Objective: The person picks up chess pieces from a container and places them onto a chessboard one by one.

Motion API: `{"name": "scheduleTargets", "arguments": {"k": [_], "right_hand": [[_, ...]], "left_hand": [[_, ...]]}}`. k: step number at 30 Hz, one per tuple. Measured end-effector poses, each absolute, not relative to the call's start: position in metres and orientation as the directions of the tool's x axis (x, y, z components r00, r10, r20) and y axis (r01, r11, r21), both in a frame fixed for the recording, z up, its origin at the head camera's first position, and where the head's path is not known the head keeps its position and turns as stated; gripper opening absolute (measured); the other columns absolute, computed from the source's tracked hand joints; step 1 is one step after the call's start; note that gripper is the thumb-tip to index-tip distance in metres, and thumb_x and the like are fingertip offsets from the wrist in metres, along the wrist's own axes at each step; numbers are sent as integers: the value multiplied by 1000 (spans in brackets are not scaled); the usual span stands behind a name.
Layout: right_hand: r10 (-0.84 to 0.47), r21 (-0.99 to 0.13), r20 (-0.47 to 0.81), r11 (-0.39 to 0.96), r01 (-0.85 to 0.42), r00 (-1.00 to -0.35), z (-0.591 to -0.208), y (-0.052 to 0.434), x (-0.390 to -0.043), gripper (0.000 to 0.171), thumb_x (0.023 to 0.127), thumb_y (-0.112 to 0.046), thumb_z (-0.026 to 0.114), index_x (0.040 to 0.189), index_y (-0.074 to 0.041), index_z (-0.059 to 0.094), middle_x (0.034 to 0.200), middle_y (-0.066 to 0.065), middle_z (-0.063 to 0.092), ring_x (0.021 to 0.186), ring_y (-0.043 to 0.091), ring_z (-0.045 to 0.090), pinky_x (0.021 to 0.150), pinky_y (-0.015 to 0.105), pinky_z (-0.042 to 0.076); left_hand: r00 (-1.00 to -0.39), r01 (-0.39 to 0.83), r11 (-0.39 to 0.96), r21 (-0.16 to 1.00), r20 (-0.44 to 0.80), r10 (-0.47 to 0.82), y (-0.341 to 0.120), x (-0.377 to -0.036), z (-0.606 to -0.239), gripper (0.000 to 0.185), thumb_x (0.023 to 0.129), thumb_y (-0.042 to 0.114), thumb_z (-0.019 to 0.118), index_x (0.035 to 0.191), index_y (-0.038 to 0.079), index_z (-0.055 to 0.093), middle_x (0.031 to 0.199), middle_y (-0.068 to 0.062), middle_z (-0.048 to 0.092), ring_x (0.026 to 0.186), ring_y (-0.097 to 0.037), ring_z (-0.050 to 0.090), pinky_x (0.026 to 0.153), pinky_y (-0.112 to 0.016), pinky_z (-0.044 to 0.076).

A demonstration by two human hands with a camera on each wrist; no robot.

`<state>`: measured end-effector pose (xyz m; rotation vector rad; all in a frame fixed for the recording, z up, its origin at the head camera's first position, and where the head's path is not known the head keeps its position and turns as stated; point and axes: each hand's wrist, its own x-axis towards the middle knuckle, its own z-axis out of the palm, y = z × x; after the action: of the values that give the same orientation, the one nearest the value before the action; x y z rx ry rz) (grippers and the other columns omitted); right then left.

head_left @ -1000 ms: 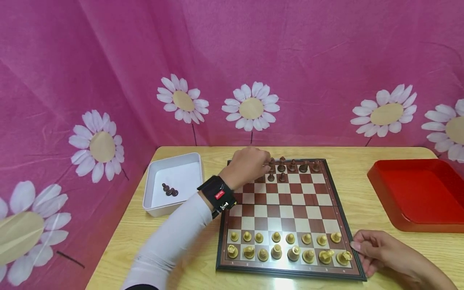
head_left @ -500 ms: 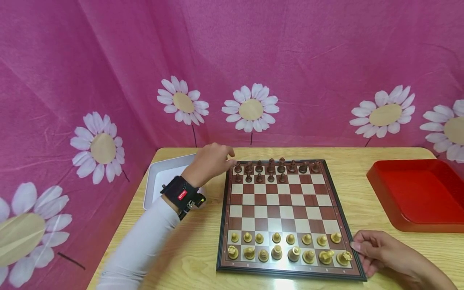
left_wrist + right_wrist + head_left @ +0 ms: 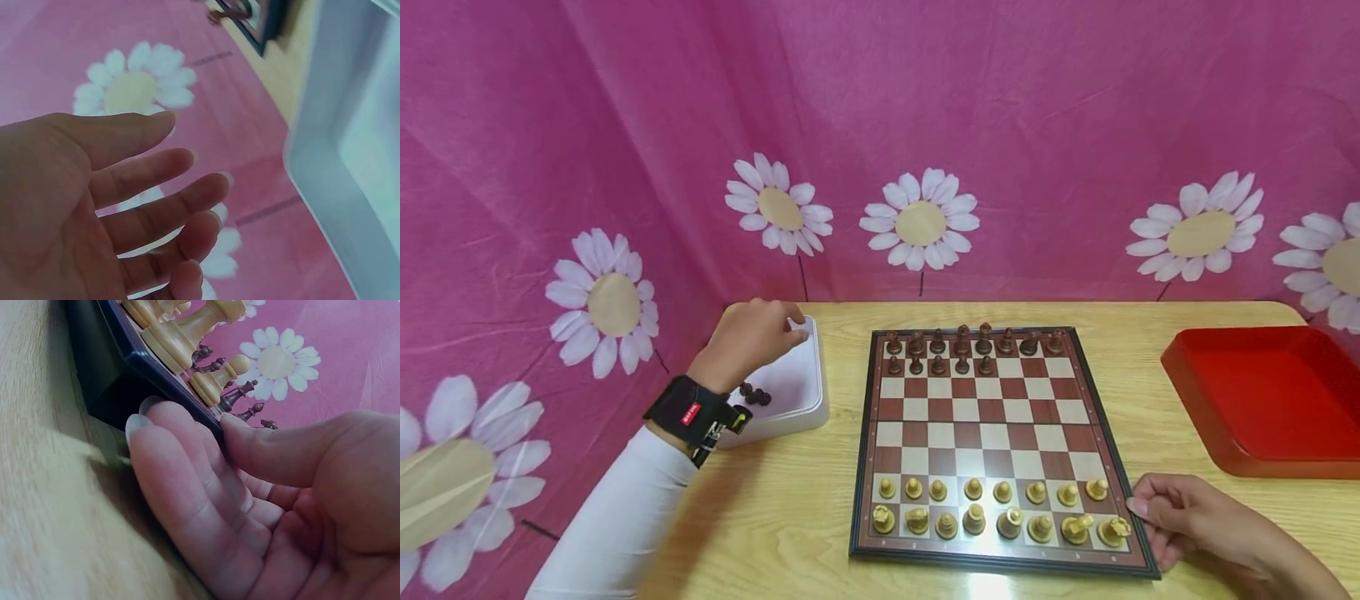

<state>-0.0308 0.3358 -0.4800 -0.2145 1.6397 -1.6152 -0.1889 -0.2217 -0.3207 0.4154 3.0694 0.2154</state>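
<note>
A chessboard (image 3: 992, 433) lies on the wooden table. Dark pieces (image 3: 973, 343) fill its far rows and light pieces (image 3: 992, 504) its near rows. My left hand (image 3: 793, 329) hovers over the white box (image 3: 816, 392) left of the board. In the left wrist view its fingers (image 3: 187, 187) are relaxed and hold nothing. A few dark pieces (image 3: 754, 394) lie in the box. My right hand (image 3: 1142, 512) pinches the board's near right corner, with thumb on top and fingers (image 3: 175, 456) under the black edge (image 3: 106, 369).
A red tray (image 3: 1262, 400) stands at the right of the table. Pink cloth with white daisies (image 3: 920, 221) hangs behind and to the left. The table's left edge runs just beside the white box.
My left hand has left the board's far rows and swung left over the white box. More dark pawns now show at the far left. The right hand has not moved.
</note>
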Motion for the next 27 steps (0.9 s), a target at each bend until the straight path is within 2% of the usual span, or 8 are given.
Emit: {"name": "scheduleTargets", "arguments": {"k": [3, 6, 13, 20, 27], "right_hand": [[-610, -894, -431, 189, 406, -665, -480, 336, -32, 18, 111, -14, 43, 110, -5, 58, 84, 0, 70, 75, 12, 69, 70, 30, 61], [-610, -893, -434, 193, 407, -663, -479, 336, -32, 17, 111, -14, 43, 109, -6, 58, 84, 0, 70, 75, 12, 69, 70, 30, 61], [-620, -891, -431, 179, 417, -656, -479, 337, -33, 17, 111, -13, 43, 109, -5, 58, 86, 0, 70, 76, 13, 70, 70, 30, 61], [-638, -892, -421, 160, 424, -644, -480, 338, -33, 18, 112, -12, 41, 110, -6, 58, 88, 1, 71, 77, 12, 70, 71, 29, 61], [-646, -896, -410, 152, 418, -644, -480, 337, -33, 17, 112, -12, 42, 110, -6, 58, 85, 0, 71, 76, 12, 71, 70, 28, 61]], "left_hand": [[-969, 238, 957, 166, -30, 247, -239, -189, -327, 32, 95, 30, 70, 120, 10, 76, 102, -9, 79, 98, -26, 72, 82, -49, 57], [-974, 189, 964, 186, -89, 208, -255, -188, -335, 33, 95, 27, 70, 122, 8, 75, 107, -12, 77, 100, -28, 70, 83, -52, 57], [-963, 102, 981, 168, -231, 140, -284, -188, -355, 35, 93, 23, 72, 125, 7, 72, 112, -12, 74, 93, -28, 63, 79, -48, 51], [-951, 59, 984, 166, -289, 106, -297, -188, -367, 32, 93, 22, 73, 121, 6, 74, 118, -16, 72, 100, -31, 61, 81, -49, 50], [-937, 44, 992, 121, -340, 83, -304, -191, -376, 28, 93, 22, 70, 115, 7, 77, 112, -15, 74, 97, -30, 62, 80, -50, 48]]}}
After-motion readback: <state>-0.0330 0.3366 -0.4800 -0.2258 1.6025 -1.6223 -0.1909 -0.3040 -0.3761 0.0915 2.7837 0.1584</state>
